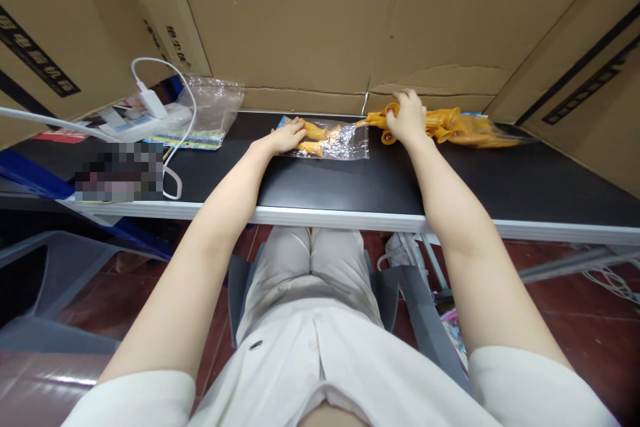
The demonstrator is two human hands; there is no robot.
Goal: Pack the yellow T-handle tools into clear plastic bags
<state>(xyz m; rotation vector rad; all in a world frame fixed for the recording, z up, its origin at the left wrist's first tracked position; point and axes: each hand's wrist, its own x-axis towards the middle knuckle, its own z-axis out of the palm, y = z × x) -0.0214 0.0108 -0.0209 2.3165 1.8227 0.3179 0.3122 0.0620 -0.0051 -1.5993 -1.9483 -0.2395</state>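
My left hand (287, 137) is closed over the left end of a clear plastic bag (356, 147) on the black tabletop. Inside the bag are yellow-orange plastic pieces (314, 148), and a bit of coloured card shows at its left end. My right hand (409, 121) reaches into a pile of similar yellow-orange plastic pieces (447, 125) at the back of the table. Its thumb and fingers bend around a piece with a round end (389, 136). The exact kind of these pieces cannot be made out. Some at the pile's right end lie under clear film.
Cardboard boxes (300, 20) wall in the back and both sides. On the left, empty clear bags (213, 107) with coloured edges lie near a white power strip (135, 123) and a looping white cable (193, 103). A white rail (340, 218) edges the table front.
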